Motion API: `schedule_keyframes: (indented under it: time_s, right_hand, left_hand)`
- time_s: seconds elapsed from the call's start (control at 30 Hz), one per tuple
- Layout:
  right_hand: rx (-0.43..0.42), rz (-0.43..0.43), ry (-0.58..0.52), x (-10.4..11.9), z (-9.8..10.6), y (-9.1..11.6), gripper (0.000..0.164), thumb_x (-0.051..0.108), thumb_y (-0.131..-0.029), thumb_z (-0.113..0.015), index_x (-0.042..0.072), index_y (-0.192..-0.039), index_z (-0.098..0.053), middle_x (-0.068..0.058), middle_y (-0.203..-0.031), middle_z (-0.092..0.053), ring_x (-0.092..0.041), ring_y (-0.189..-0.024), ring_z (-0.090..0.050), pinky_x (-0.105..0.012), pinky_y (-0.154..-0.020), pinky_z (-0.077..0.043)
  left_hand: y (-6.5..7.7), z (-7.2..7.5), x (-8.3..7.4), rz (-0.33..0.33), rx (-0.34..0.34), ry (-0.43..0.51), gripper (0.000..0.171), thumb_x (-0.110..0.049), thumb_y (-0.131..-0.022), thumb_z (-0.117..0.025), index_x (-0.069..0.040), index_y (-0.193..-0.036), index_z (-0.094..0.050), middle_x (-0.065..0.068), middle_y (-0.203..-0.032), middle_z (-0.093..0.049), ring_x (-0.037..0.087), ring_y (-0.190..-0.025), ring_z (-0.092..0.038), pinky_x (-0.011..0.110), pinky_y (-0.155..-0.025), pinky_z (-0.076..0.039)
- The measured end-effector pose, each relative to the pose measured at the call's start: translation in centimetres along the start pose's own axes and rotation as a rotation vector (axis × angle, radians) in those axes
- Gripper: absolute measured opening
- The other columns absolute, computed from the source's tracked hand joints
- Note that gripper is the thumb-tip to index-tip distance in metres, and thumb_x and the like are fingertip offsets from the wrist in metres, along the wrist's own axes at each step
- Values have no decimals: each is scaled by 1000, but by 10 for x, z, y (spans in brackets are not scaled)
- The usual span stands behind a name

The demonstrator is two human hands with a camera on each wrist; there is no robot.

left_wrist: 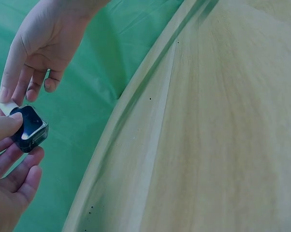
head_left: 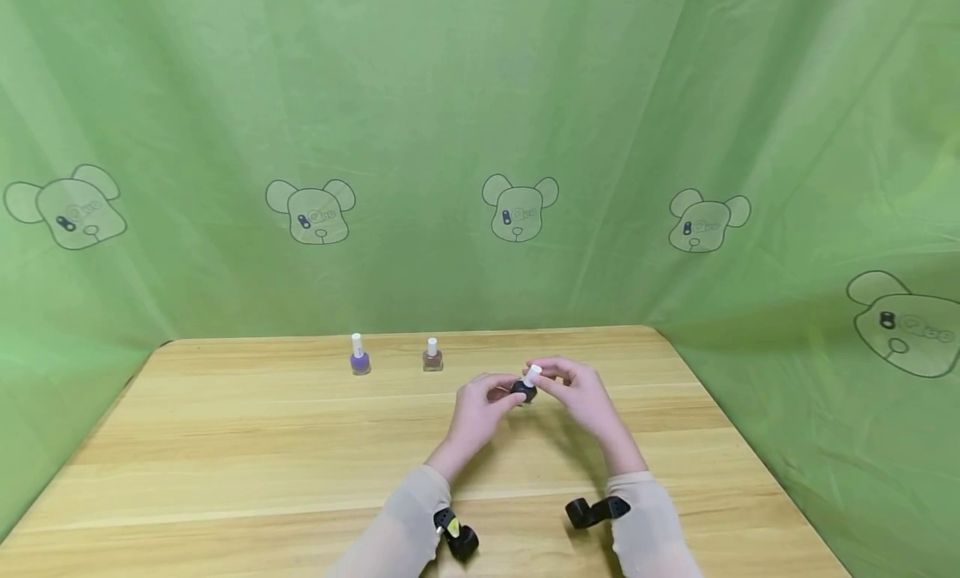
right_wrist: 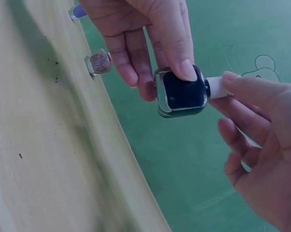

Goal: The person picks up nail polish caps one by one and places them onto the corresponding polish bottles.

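Note:
A square glass bottle of dark nail polish (right_wrist: 184, 92) with a white cap (right_wrist: 217, 87) is held up between both hands over the table's right half. My left hand (head_left: 477, 411) pinches the glass body between thumb and fingers. The cap is gripped by the thumb and fingertips of my right hand (head_left: 581, 395). In the right wrist view a narrow dark neck shows between cap and glass; whether the cap is loose I cannot tell. The bottle leans, its cap toward the right hand.
On the wooden table (head_left: 262, 453), near its back edge, stand a purple nail polish bottle (head_left: 360, 363) and a brownish one (head_left: 432, 360), both white-capped. Green cloth (head_left: 420, 87) with bear-face prints hangs behind and at the sides. Each sleeve carries a black wrist camera.

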State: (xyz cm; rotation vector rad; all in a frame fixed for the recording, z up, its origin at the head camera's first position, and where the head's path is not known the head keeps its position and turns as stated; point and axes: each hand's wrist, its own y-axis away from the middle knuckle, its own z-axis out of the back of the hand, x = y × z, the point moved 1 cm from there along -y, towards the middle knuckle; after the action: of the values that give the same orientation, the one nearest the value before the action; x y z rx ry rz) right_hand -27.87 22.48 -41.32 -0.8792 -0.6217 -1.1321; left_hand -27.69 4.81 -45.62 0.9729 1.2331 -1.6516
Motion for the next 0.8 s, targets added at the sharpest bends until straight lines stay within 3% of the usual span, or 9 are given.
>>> schedule_keyframes:
  time_s: [0.17,0.53,0.67,0.8]
  right_hand:
    - [-83,-56,-3,-1,-4,0,27,23,-85,-75,6,-106,-71,-11,-93,-75,-8,-72,-55,-21,-65,-44]
    - [-234,-158,-45,6,-12,1,28,24,-77,-83,3,-89,-68,-1,-77,-69,-8,-67,-49,-19,-59,-40]
    - [-255,-153,-80,6,-14,1,27,21,-77,-83,3,-88,-67,1,-75,-66,-8,-66,-49,-18,-59,-40]
    - [-212,-113,-65,4,-13,0,29,24,-82,-78,4,-99,-66,-4,-85,-66,-8,-71,-48,-19,-63,-40]
  left_hand:
    - [1,0,-1,-20,-18,-32,28,-18,-82,-77,-4,-107,-72,11,-99,-72,17,-87,-70,14,-78,-56]
    - [2,-1,-2,-80,-65,-100,29,-20,-80,-79,-4,-103,-72,9,-95,-72,16,-83,-70,15,-76,-56]
    - [3,-1,-3,-82,-68,-96,29,-19,-80,-79,-3,-103,-72,10,-95,-72,17,-83,-70,16,-76,-56]
    - [2,-1,-3,-78,-69,-85,29,-17,-81,-78,-2,-105,-71,11,-97,-71,19,-85,-70,15,-78,-56]
